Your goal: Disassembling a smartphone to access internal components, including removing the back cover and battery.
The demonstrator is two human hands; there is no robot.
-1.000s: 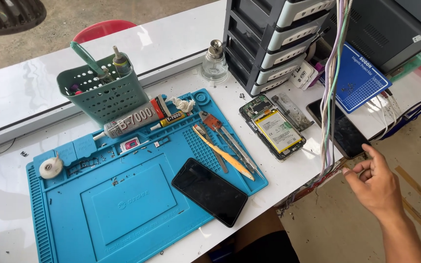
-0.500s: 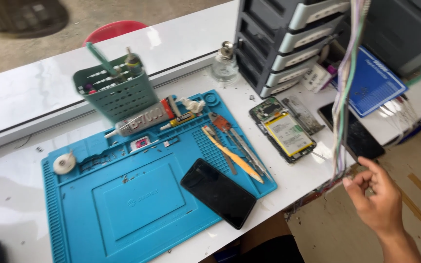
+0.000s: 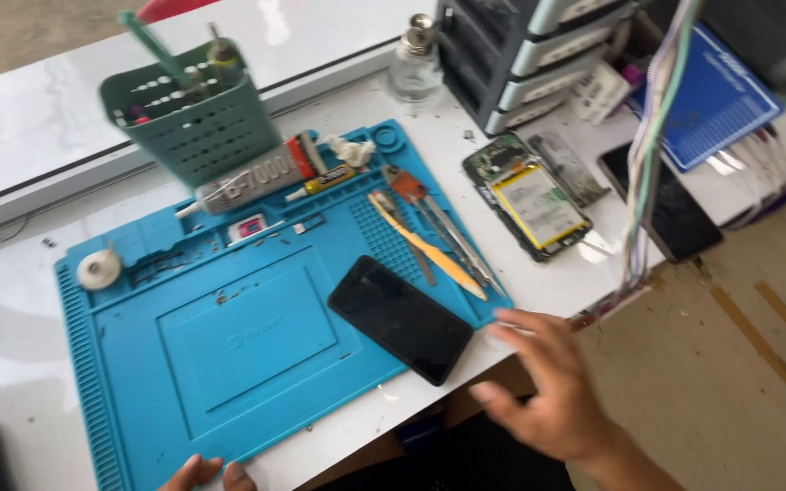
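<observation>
On the blue mat (image 3: 229,364), black phone (image 3: 400,318) lies diagonally

A glossy white worktable (image 3: 29,109) stands in daylight over a bare sandy-brown floor (image 3: 739,382).

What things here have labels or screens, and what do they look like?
Black phone: dark blank screen, lying slanted on the blue mat, close to the right hand.
Glue tube: grey, red cap, printed label, below the green basket.
Opened phone: yellow labelled battery showing, right of the mat.
Blue card: printed, far right.
</observation>
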